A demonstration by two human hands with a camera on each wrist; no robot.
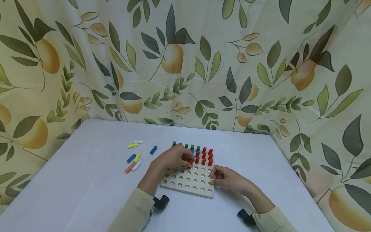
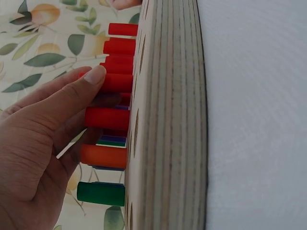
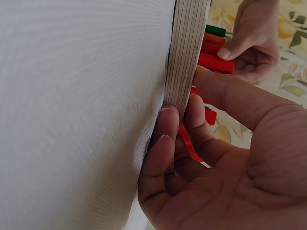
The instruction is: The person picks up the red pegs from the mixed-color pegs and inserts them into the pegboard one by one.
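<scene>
A pale wooden pegboard [image 1: 185, 192] lies on the table, its far rows filled with upright pegs and its near rows showing bare holes. My left hand [image 1: 172, 157] reaches over the board and pinches a red peg [image 2: 117, 82] between thumb and fingers, its lower end at the board's face. Beside it stand further red pegs, an orange peg [image 2: 103, 155] and a green peg [image 2: 101, 193]. My right hand [image 1: 232, 180] grips the board's right edge, with the thumb at the top face and fingertips [image 3: 165, 122] against the side.
Left of the board, loose pegs lie scattered on the white table [image 1: 95, 180]: a blue peg [image 1: 153, 149], a yellow peg [image 1: 132, 145], an orange peg [image 1: 129, 168] and several others, some white. Behind the table hangs a patterned curtain [image 1: 185, 87].
</scene>
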